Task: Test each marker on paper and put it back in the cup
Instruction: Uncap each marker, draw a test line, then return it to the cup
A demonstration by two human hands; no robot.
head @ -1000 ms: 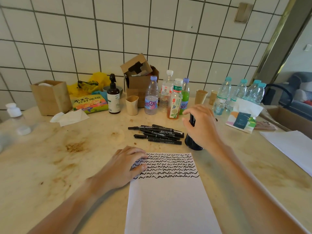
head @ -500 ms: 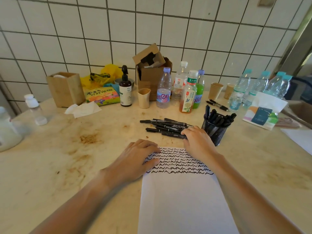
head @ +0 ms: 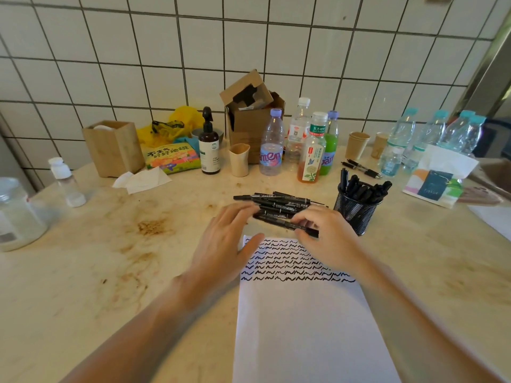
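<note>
A white paper sheet (head: 304,322) lies in front of me, its top part filled with rows of black squiggles. Just beyond it is a pile of several black markers (head: 279,203) lying flat. My right hand (head: 329,239) pinches one black marker (head: 284,223) at the pile's near edge, lifted slightly above the paper's top. My left hand (head: 224,244) hovers with fingers spread, its fingertips at the marker's left end and its thumb over the paper's corner. A black mesh cup (head: 356,208) holding several markers stands right of the pile.
Bottles (head: 272,145), paper cups (head: 239,160), a cardboard box (head: 253,117), a pump bottle (head: 209,145), a wooden holder (head: 114,146) and tissues (head: 439,178) crowd the back of the stained stone table (head: 110,258). Two pens (head: 362,168) lie behind the mesh cup.
My right hand left the mesh cup, came down to the pile and took hold of a marker. My left hand lifted off the paper and moved up to that marker.
</note>
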